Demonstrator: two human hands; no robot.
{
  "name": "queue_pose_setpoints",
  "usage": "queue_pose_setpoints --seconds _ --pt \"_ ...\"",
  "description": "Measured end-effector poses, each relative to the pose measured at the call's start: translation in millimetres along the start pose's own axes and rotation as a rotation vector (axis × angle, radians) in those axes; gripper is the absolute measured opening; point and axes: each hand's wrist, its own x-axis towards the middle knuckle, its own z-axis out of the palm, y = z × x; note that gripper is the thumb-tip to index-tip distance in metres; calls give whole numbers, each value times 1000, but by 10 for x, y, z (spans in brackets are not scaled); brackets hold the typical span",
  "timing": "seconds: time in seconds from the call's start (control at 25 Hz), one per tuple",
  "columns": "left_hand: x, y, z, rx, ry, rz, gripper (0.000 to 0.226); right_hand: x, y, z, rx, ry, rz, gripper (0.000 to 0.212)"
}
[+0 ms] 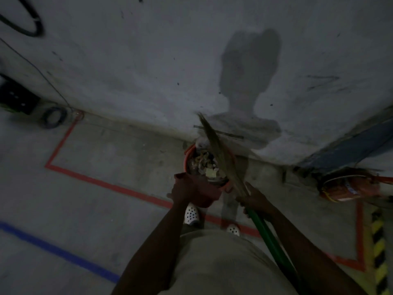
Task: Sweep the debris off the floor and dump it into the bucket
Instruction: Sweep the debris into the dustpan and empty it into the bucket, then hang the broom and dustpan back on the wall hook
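While the left hand grips a dark red dustpan at the near rim of the red bucket, the right hand is wrapped round the broom where its green handle meets the straw bristles, which slant up across the bucket's right side. The bucket stands mid-frame on the concrete floor at the foot of the wall, heaped with debris. A red tape line crosses the floor left of it, and a blue tape line runs lower left.
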Motion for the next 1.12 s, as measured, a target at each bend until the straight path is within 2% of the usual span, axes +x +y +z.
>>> queue_pose_setpoints --seconds 0.12,0.28,0.4,0.48,0.56,0.64,0.72,0.8,0.84,0.92,1.0,1.04,1.12 --pt "-78 -151 14 -69 34 11 40 44 -147 -163 283 -196 46 39" --pt "-364 -322 144 -558 -63 -44 14 89 -456 -263 745 -467 118 26" --pt "-588 -365 187 -753 -81 -184 9 16 -483 -155 859 -549 109 31" --pt "-695 -406 170 -812 -75 -206 11 -78 -481 -64 856 -550 124 23" --pt "-792 -457 150 -840 -59 -167 13 -185 -523 2 806 -532 105 15" --pt "-858 -491 104 -856 -30 -150 16 -313 -564 65 828 -514 40 20" --pt "-870 -518 24 -923 -42 -195 21 -432 -625 135 993 -457 -50 33" --pt "-911 -523 -114 -1093 -149 -240 22 -500 -691 240 1240 -375 -93 49" --pt "-963 -507 -181 -1177 -226 -232 19 -506 -749 292 1309 -343 -94 51" --pt "-1085 -523 -305 -1258 -345 -190 19 -526 -877 389 1219 -238 -115 48" --pt "-1248 -607 -456 -1267 -423 -140 24 -567 -954 560 900 -66 -171 41" --pt "-1344 -670 -556 -1241 -460 -102 27 -578 -975 665 828 0 -164 37" --pt "-1578 -819 -784 -1177 -515 -11 32 -617 -985 876 927 67 -161 30"
